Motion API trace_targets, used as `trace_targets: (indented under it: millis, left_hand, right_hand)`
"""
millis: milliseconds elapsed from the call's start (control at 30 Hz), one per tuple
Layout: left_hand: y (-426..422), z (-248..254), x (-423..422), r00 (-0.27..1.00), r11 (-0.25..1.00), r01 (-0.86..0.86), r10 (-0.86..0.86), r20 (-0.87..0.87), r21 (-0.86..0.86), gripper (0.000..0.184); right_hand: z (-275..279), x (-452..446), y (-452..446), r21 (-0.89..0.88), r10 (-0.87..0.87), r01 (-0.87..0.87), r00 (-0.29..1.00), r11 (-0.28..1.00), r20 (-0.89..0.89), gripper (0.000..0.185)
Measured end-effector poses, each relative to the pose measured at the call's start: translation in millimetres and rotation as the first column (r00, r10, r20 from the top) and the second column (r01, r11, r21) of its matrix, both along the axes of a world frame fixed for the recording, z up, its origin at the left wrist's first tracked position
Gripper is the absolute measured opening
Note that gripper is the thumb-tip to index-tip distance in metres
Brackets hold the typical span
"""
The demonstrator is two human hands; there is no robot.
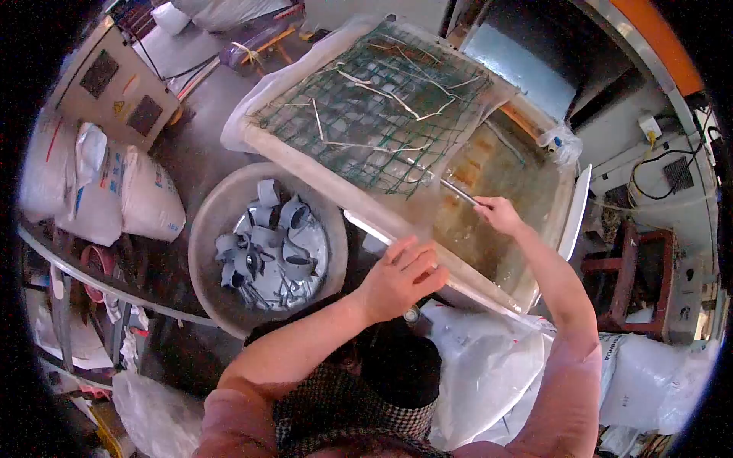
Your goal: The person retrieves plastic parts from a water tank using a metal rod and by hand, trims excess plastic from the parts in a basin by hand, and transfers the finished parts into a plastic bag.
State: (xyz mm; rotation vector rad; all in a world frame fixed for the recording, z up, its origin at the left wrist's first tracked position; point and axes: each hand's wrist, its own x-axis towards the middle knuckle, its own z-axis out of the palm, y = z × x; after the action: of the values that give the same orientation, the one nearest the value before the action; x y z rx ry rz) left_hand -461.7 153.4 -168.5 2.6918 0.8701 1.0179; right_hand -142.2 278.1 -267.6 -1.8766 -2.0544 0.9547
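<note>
My right hand (500, 215) is closed around the end of a thin metal rod (456, 188). The rod reaches left over the water of a large pale tub (305, 166) towards a green mesh net (366, 114), and its far end is hard to make out. Several pale, bent strips (393, 98) lie across the net. My left hand (401, 278) is just in front of the tub's near wall, its fingers slightly bent and apart, with nothing visible in it. To its left stands a round basin (205, 252) with grey pipe-like plastic parts (263, 237) inside.
Full white sacks (153, 195) stand at the left beside a beige cabinet (111, 91). Clear plastic bags (481, 359) lie against the tub at my right side. A reddish-brown frame (626, 278) stands further right. A curved metal rail (114, 286) runs past the basin.
</note>
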Motion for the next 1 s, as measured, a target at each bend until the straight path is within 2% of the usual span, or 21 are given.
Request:
trace_targets:
  millis: [33, 67, 133, 200, 267, 300, 367, 433, 500, 533, 667, 867, 967, 1000]
  left_hand:
    - [0.3, -1.1, -0.8, 1.000, 1.000, -0.004, 0.004, -0.004, 0.029, 0.023]
    - [1.1, -1.2, -2.0, 1.000, 0.998, -0.007, 0.008, -0.008, 0.061, 0.023]
    - [0.1, -0.7, -4.1, 1.000, 0.999, -0.004, 0.004, -0.011, 0.054, 0.023]
    - [-1.4, -0.7, -4.9, 1.000, 0.999, 0.004, -0.004, -0.016, 0.041, 0.023]
    - [-0.1, -1.0, -5.8, 1.000, 0.998, 0.015, -0.014, -0.004, 0.066, 0.023]
    - [-0.4, -1.4, -5.3, 1.000, 0.998, 0.022, -0.022, -0.004, 0.065, 0.023]
    - [-1.2, -0.7, -4.1, 1.000, 0.999, 0.000, 0.000, 0.000, 0.051, 0.021]
    - [-2.2, 2.3, -3.1, 1.000, 0.999, 0.002, -0.003, 0.006, 0.047, 0.021]
    - [-2.5, 1.2, -3.2, 1.000, 0.998, -0.009, 0.009, 0.007, 0.060, 0.020]
    - [-2.8, 0.7, -3.1, 1.000, 0.998, -0.011, 0.010, 0.007, 0.064, 0.020]
    - [-2.5, -0.2, -4.1, 1.000, 0.997, -0.019, 0.018, 0.005, 0.072, 0.020]
    - [-1.0, -1.5, -5.9, 1.000, 0.998, -0.002, 0.003, -0.015, 0.056, 0.020]
    - [0.4, -2.0, -3.5, 1.000, 0.999, -0.003, 0.003, 0.007, 0.049, 0.020]
    - [1.0, -2.1, -3.1, 1.000, 0.999, -0.006, 0.005, 0.020, 0.049, 0.020]
  right_hand:
    - [14.4, 4.8, -1.6, 0.056, 0.036, -0.037, 0.999, 0.998, 0.010, 0.029]
    - [35.9, 15.8, -7.6, -0.043, 0.002, -0.001, 1.000, 0.999, 0.020, 0.029]
    - [73.1, 41.6, -25.1, -0.109, -0.034, 0.046, 0.994, 0.993, 0.103, 0.029]
    - [107.8, 73.9, -45.8, -0.105, 0.044, -0.027, 0.986, 0.994, 0.161, 0.029]
    - [148.1, 86.5, -68.7, -0.197, 0.018, 0.036, 0.964, 0.980, 0.264, 0.030]
    - [158.9, 93.0, -77.9, -0.198, 0.011, 0.043, 0.965, 0.979, 0.264, 0.030]
    - [172.2, 106.4, -93.6, -0.341, -0.047, 0.115, 0.978, 0.933, 0.202, 0.031]
    - [165.1, 110.6, -102.4, -0.342, -0.051, 0.103, 0.986, 0.934, 0.157, 0.030]
    - [152.4, 104.9, -106.3, -0.453, -0.174, 0.169, 0.984, 0.875, 0.030, 0.029]
    - [138.5, 100.9, -105.3, -0.377, -0.065, 0.082, 0.996, 0.923, 0.057, 0.029]
    - [97.4, 77.3, -97.2, -0.317, -0.096, 0.092, 0.995, 0.944, 0.002, 0.030]
    - [63.9, 49.9, -77.4, -0.157, -0.023, 0.037, 0.995, 0.987, 0.096, 0.029]
    - [51.6, 23.4, -59.6, -0.183, 0.022, -0.015, 0.999, 0.983, 0.037, 0.029]
    - [42.6, 12.6, -52.4, -0.136, 0.027, -0.025, 0.999, 0.990, 0.017, 0.030]
